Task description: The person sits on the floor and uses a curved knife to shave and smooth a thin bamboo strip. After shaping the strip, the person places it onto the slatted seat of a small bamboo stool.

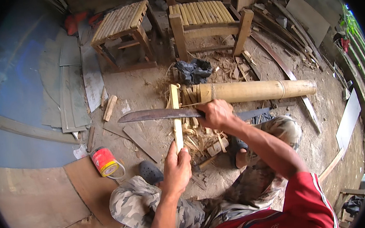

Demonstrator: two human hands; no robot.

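My left hand [176, 169] is closed round the lower end of a pale bamboo strip [177, 133], which points away from me. In my right hand [217, 114] is the handle of a machete, mostly hidden by the fingers. The long dark machete blade [157, 114] reaches left and lies across the strip, seemingly against it. A thin curl of shaving [177, 85] shows at the strip's far end. Just beyond my right hand lies a thick bamboo pole [253, 91] on the ground. Wood shavings and offcuts [197, 143] are scattered beneath the blade.
Two bamboo-topped pieces of furniture, a stool [121, 22] and a wooden frame [202, 14], stand at the back. A red and yellow can [104, 161] sits left of my knee. A saw blade [253, 113] rests near my right leg. Planks [287, 33] are piled at right.
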